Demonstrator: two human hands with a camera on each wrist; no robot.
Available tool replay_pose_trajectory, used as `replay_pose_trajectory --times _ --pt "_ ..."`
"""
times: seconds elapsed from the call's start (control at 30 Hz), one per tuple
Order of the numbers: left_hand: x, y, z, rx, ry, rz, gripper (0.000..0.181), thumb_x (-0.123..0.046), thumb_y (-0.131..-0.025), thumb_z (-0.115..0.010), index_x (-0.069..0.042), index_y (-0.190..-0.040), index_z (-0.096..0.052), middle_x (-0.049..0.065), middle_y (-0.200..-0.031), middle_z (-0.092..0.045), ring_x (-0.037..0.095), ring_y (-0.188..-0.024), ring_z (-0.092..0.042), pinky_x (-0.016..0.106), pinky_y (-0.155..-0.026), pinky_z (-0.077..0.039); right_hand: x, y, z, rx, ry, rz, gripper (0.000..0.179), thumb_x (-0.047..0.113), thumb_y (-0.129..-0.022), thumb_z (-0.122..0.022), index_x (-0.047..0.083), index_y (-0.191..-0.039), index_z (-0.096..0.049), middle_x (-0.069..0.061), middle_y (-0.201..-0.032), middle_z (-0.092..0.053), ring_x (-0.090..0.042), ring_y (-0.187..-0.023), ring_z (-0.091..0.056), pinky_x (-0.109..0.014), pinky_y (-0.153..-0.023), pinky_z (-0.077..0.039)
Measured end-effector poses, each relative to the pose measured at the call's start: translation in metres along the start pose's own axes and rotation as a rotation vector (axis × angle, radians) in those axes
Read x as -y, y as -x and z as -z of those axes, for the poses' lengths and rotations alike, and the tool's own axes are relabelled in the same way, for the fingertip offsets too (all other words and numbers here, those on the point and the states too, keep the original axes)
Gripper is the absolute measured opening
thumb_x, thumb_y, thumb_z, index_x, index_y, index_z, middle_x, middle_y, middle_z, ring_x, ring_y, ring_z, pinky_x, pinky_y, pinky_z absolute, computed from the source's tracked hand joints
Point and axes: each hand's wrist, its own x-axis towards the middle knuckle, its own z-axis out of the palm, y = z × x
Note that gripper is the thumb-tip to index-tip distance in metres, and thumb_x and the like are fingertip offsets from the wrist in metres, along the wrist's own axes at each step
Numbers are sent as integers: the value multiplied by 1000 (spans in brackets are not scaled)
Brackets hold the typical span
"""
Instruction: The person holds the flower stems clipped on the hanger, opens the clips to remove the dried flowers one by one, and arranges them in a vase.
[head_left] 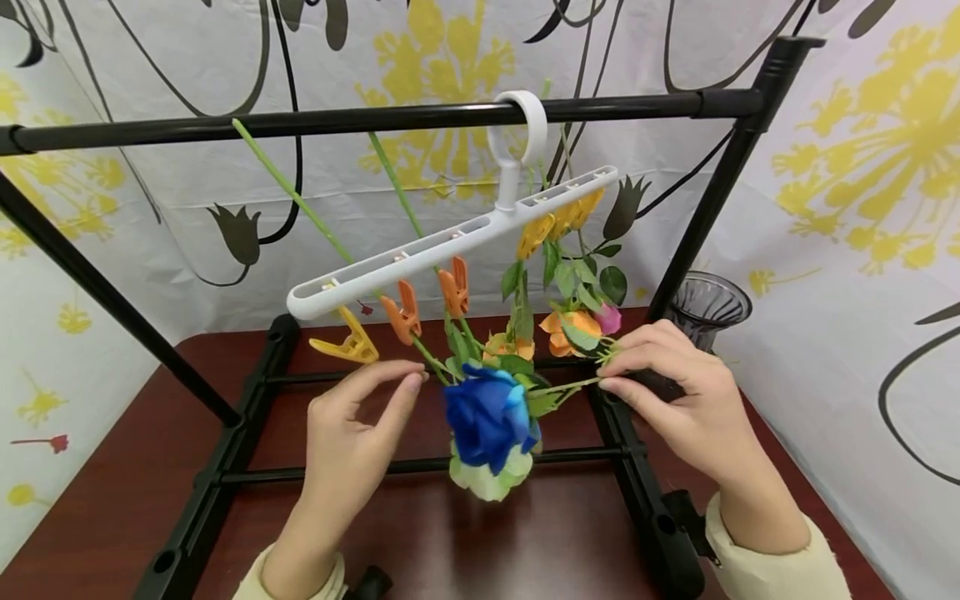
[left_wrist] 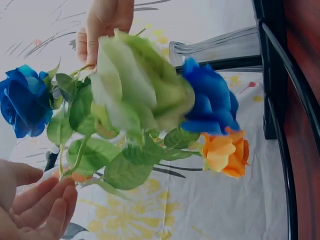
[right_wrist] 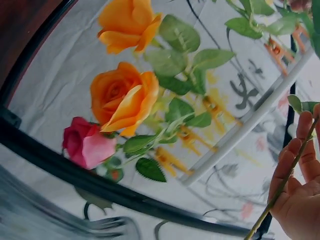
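My right hand (head_left: 675,392) pinches the thin green stem of a blue rose (head_left: 487,417) between thumb and fingers, its bloom pointing left and toward me. In the right wrist view that stem (right_wrist: 285,185) crosses the fingers. My left hand (head_left: 356,442) is below the orange clips (head_left: 401,312), thumb and fingertips apart in the left wrist view, close to a hanging stem. A white clip hanger (head_left: 450,242) tilts down leftward. Its orange clips grip flower stems; a yellow clip (head_left: 348,337) hangs at the left end. A pale green flower (left_wrist: 140,85) and another blue rose (left_wrist: 210,100) hang upside down.
A black rack bar (head_left: 337,121) carries the hanger's hook. Orange roses (right_wrist: 125,97) and a pink rose (right_wrist: 87,142) hang from yellow clips at the right. A ribbed glass vase (head_left: 708,304) stands behind the right rack post. Below lies a reddish-brown table (head_left: 480,550).
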Motion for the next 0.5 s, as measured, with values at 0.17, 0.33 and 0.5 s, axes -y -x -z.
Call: replay_pose_trajectory --times 0.17,0.33,0.5 --pt "4 -5 -4 -79 -40 19 14 -6 -90 -73 -8 -103 -77 5 -95 -77 4 -85 -70 13 -75 -54 -10 8 8 -109 -190 -95 5 -8 -83 -73 -5 -87 -72 -5 -93 -70 -13 -91 -62 -18 -77 -49" --pt "8 -9 -6 -99 -63 89 12 -9 -90 -73 -5 -101 -77 7 -93 -76 1 -83 -69 11 -73 -53 -18 11 15 -263 -446 -178 15 -26 -81 -61 -15 -89 -68 -9 -93 -70 -20 -92 -61 -22 -73 -52" --pt "10 -13 -7 -108 -60 160 14 -13 -89 -75 -5 -100 -78 9 -96 -77 -3 -82 -68 11 -68 -52 -25 9 22 -457 -635 -254 17 -28 -84 -54 -18 -92 -66 -13 -92 -70 -22 -91 -63 -24 -78 -54"
